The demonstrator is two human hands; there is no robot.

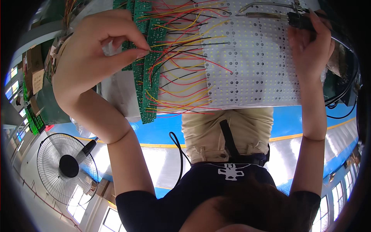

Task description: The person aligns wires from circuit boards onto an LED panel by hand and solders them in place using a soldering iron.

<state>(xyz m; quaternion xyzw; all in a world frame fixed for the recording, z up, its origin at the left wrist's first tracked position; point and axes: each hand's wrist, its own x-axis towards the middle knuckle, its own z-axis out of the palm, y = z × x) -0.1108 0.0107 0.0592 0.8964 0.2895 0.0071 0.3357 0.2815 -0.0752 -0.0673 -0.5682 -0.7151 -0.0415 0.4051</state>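
Note:
My left hand (92,50) is at the left, thumb and forefinger pinched on the end of a thin red wire (156,51) over the green circuit board strips (152,83). Several red, yellow and black wires (185,79) run between those strips and the white LED boards (251,73). At the far right, my right hand (312,52) is closed around the black handle of a soldering iron (266,16). Its metal tip points left above the top of the white boards. A thin curved metal tube (266,4) runs alongside the iron.
Black cables (346,87) hang at the right of the worktable. Below left stands a black fan (68,166). Cardboard boxes (35,71) are at the far left, and a clear bag (338,60) lies beyond my right hand. The table's near edge is close to my waist.

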